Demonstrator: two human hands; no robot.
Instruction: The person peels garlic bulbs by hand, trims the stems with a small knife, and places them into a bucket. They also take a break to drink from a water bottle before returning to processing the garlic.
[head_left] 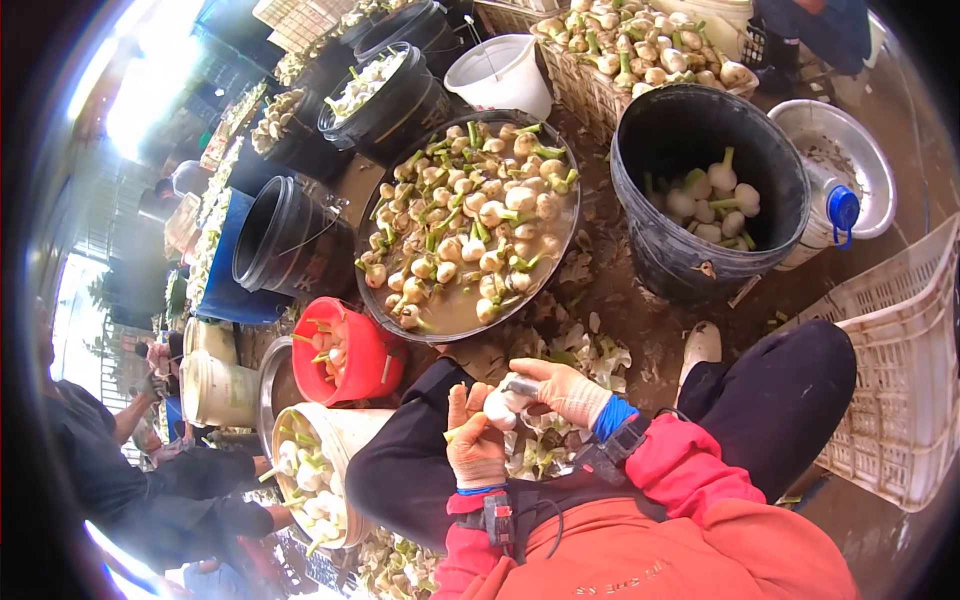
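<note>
My left hand (476, 442), in a pale glove, is closed round a white garlic bulb (499, 411) above my lap. My right hand (570, 392), gloved with a blue band at the wrist, grips a small metal tool (522, 384) that touches the bulb. Beyond my hands, a wide round basin (572, 225) holds many unpeeled bulbs with green stems in murky water. Peel scraps (570, 350) lie on the ground between the basin and my legs. At the right of the basin stands a black bucket (700, 262) with white bulbs inside.
A red bucket (385, 352) and a cream bucket of bulbs (350, 440) stand at left. A white crate (890, 400) lies at right, near a metal basin (885, 190). Another crate of bulbs (578, 90) is at the top. A person in dark clothes (150, 490) sits far left.
</note>
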